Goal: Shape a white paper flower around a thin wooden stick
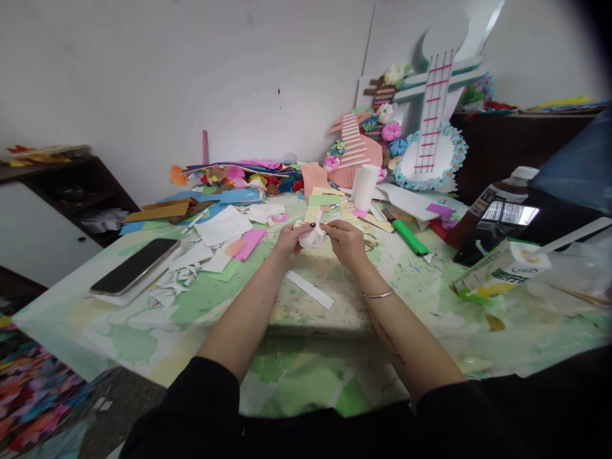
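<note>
A small white paper flower [312, 237] is held up over the middle of the table. My left hand [289, 243] is closed around its left side. On its right, the fingers of my right hand [345, 241] pinch the paper at the edge. A white paper strip [310, 289] lies on the table between my forearms. Gold-handled scissors [370, 241] rest just beyond my right hand, partly hidden by it. A green-handled cutter [409, 237] lies farther right.
A phone [135, 266] lies at the left beside paper scraps [178, 275]. Behind my hands stands a white roll [366, 187]. A drink carton [501, 270] and a bottle [497, 203] stand at the right. Paper instrument models [433, 153] lean on the wall.
</note>
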A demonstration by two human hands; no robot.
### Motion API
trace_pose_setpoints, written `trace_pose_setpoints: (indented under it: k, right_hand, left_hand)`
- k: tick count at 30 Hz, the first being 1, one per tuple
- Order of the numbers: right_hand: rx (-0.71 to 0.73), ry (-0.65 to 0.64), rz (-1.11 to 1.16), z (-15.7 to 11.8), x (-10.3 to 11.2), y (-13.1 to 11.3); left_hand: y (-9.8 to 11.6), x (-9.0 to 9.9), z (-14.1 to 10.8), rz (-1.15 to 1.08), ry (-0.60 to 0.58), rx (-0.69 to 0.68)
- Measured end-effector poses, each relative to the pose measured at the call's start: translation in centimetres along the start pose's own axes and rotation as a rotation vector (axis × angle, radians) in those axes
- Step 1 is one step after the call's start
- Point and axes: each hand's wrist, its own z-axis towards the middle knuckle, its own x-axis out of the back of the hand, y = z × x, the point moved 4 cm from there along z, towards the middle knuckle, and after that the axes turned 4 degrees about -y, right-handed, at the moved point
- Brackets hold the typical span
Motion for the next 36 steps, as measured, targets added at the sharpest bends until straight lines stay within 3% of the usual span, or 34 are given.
trace_pose_setpoints:
  k: [36]
  right_hand:
    - [0.022,0.033,-0.026,-0.07,0.19,-0.27]
  left_hand:
    - [0.04,-0.10,-0.10,-0.026,-0.002,0.013]
